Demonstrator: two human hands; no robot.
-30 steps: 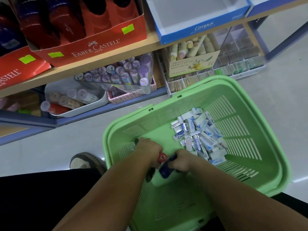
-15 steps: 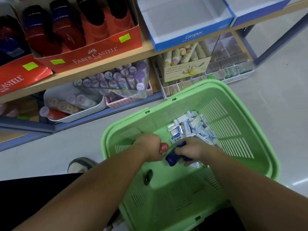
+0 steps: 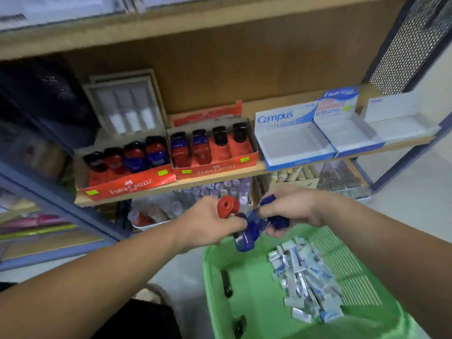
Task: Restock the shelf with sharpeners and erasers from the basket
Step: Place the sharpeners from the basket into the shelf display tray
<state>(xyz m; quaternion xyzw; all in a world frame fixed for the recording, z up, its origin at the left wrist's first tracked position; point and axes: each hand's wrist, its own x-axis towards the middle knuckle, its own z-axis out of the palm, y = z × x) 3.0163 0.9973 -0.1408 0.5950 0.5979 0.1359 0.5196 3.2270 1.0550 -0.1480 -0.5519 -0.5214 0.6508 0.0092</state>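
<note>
The restocking looks to be partway through, judging from how things lie. Both hands are raised over the green basket [image 3: 256, 285] and just below the shelf [image 3: 186, 184]. The left hand [image 3: 210, 223] has its fingers curled round a red sharpener [image 3: 227, 206], and the right hand [image 3: 291, 211] is closed round blue sharpeners [image 3: 276, 221]. One more blue piece [image 3: 247, 237] hangs between the two hands, and I cannot tell which hand carries it. None of these is on the shelf yet. The right-hand red display tray [image 3: 215, 168] holds a back row of sharpeners, but bare orange floor shows at its front, so there appears to be room there (the neighbouring tray [image 3: 127, 187] to its left looks fuller). In the basket two dark sharpeners [image 3: 226, 283] lie on the floor near the left wall, and the whole heap of erasers [image 3: 308, 277] sits untouched toward the right. The Campus box [image 3: 293, 145] and the white boxes beside it on the shelf show empty floors. So the sharpeners seem nearly handled, while the eraser part has probably not begun.
</note>
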